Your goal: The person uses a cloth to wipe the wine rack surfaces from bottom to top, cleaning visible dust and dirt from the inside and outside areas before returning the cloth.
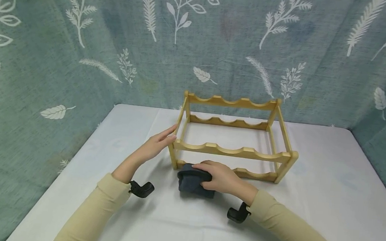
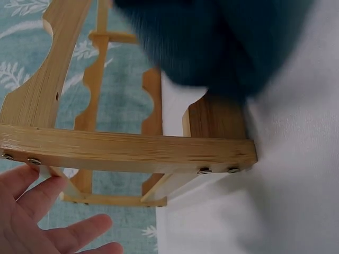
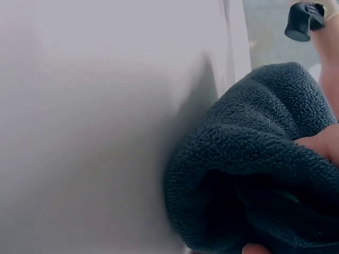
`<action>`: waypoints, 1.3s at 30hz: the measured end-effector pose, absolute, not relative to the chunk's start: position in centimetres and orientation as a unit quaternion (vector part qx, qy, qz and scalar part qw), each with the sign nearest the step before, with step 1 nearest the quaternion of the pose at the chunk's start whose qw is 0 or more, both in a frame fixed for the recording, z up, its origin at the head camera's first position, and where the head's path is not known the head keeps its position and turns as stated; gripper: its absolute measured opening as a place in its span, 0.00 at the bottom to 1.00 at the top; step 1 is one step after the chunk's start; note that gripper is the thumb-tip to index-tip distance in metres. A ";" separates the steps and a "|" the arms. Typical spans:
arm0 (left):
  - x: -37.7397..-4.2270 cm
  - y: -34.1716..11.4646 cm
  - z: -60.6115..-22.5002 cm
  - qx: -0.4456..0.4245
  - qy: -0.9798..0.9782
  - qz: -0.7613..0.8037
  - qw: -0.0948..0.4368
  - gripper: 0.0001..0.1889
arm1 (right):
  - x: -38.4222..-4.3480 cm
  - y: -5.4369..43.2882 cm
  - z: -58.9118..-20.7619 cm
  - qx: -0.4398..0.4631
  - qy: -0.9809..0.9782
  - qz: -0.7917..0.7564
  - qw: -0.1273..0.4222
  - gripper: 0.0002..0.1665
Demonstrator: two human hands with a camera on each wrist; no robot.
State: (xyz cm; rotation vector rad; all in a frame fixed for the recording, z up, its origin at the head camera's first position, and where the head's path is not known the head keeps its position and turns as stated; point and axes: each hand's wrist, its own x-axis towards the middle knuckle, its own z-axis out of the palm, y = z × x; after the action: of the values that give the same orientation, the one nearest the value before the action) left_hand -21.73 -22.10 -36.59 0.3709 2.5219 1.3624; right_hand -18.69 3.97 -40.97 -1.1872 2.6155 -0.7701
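A two-tier wooden bottle rack [image 1: 231, 151] with scalloped rails stands on the white table. My left hand [image 1: 158, 145] rests its fingers against the rack's left end, near the top of the front post; in the left wrist view its fingers [image 2: 45, 196] are spread and fairly straight. My right hand [image 1: 220, 178] grips a bunched dark blue towel [image 1: 191, 183] in front of the rack's lower front rail, towards its left end. Thick terry folds of the towel [image 3: 254, 121] fill the right wrist view, with the thumb pressed into them and most other fingers hidden.
The white table [image 1: 330, 209] extends on both sides of the rack. A green-grey curtain [image 1: 219, 61] with white leaf prints hangs behind it and at the sides. Black wrist cameras [image 1: 142, 189] sit below both hands.
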 end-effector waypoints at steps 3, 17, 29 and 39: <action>-21.9 -22.1 -36.8 0.131 0.867 0.465 0.124 0.31 | -19.2 2.0 -41.4 -0.404 0.877 -0.247 0.083 0.32; -22.0 -22.1 -37.0 0.122 0.872 0.458 0.121 0.32 | -18.5 4.4 -42.0 -0.386 0.901 -0.195 0.023 0.32; -21.8 -22.2 -36.7 0.119 0.872 0.458 0.127 0.30 | -16.7 11.5 -41.9 -0.342 0.921 -0.186 0.004 0.33; -21.8 -22.1 -36.8 0.119 0.871 0.459 0.127 0.30 | -15.5 17.2 -41.6 -0.292 0.935 -0.201 0.012 0.33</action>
State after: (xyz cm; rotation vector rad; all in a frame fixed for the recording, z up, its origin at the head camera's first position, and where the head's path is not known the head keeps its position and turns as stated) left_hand -21.82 -22.11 -36.78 0.3465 2.5349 1.3364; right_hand -15.48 17.24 -41.56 -0.9093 2.9145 -0.6266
